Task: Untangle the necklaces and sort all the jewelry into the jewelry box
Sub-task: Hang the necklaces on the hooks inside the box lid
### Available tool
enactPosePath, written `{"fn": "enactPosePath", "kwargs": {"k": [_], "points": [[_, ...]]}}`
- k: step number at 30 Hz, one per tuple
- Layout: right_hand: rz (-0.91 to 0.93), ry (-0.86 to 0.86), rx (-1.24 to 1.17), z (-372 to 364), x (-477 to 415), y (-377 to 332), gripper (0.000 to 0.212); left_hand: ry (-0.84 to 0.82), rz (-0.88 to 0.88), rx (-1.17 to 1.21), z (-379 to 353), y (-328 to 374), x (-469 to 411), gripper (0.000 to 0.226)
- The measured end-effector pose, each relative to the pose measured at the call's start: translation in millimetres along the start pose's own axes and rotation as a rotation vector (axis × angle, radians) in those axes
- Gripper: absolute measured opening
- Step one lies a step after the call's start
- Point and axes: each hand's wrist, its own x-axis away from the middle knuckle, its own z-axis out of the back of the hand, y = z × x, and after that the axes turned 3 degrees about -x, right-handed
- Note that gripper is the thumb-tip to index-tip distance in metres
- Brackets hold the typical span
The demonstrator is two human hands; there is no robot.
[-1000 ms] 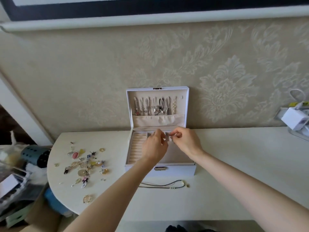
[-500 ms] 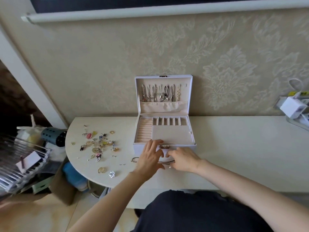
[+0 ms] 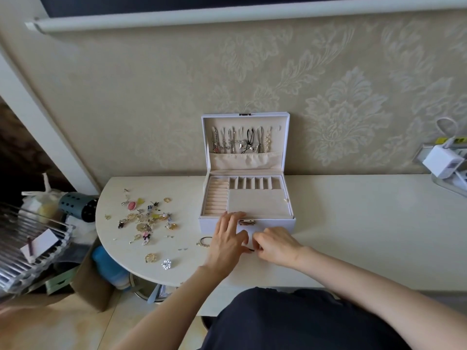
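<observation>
The white jewelry box (image 3: 273, 224) stands open against the wall, with several necklaces (image 3: 240, 142) hanging inside its lid. A dark cord necklace (image 3: 204, 241) lies on the table in front of the box, mostly hidden under my hands. My left hand (image 3: 227, 242) lies over it with fingers spread toward the box's clasp. My right hand (image 3: 274, 245) has its fingers curled and pinches the cord near the left thumb. Loose earrings, rings and brooches (image 3: 145, 218) lie scattered on the table's left part.
A snowflake brooch (image 3: 166, 263) and a gold ring (image 3: 150, 257) lie near the rounded table edge (image 3: 121, 263). A white charger and power strip (image 3: 444, 162) sit at the far right. Clutter, a wire rack (image 3: 27, 243) and a box stand left of the table.
Both hands came down from the box's tray compartments to the necklace on the table in front of it. The view pulled back and my lap came into sight.
</observation>
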Motion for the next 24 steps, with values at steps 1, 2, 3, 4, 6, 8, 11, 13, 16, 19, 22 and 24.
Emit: {"fn": "enactPosePath", "kwargs": {"k": [1, 2, 3, 4, 6, 8, 11, 13, 16, 19, 22, 24], "points": [[0.003, -0.002, 0.012, -1, 0, 0, 0.022, 0.009, -0.01, 0.026, 0, -2, 1, 0.03], [0.001, -0.002, 0.016, -1, 0, 0, 0.022, 0.026, -0.016, 0.06, 0, -5, 3, 0.029], [-0.006, 0.0, 0.009, -2, 0, 1, 0.021, 0.048, -0.015, 0.087, 1, -7, 6, 0.03], [-0.01, 0.004, -0.003, -3, -1, 2, 0.021, 0.077, -0.011, 0.092, 1, -9, 10, 0.033], [-0.02, 0.02, -0.053, -4, -1, 4, 0.021, 0.127, 0.005, 0.072, 3, -12, 17, 0.042], [-0.045, 0.055, -0.118, -3, -1, 5, 0.021, 0.112, 0.071, 0.043, 4, -14, 24, 0.052], [-0.068, 0.146, -0.224, -3, 0, 7, 0.015, 0.061, 0.214, -0.007, 2, -18, 31, 0.057], [-0.072, 0.205, -0.283, -2, 1, 6, 0.012, 0.022, 0.265, -0.038, -1, -21, 34, 0.054], [-0.083, 0.284, -0.314, -1, 1, 6, 0.009, -0.002, 0.298, -0.02, -4, -24, 38, 0.047], [-0.118, 0.326, -0.32, 0, 1, 7, 0.009, 0.004, 0.296, -0.002, -1, -25, 39, 0.04], [-0.13, 0.331, -0.308, 2, 1, 6, 0.01, 0.037, 0.295, 0.037, 4, -21, 35, 0.033], [-0.13, 0.322, -0.305, 4, 2, 6, 0.011, 0.053, 0.323, 0.188, 9, -16, 30, 0.023]]}}
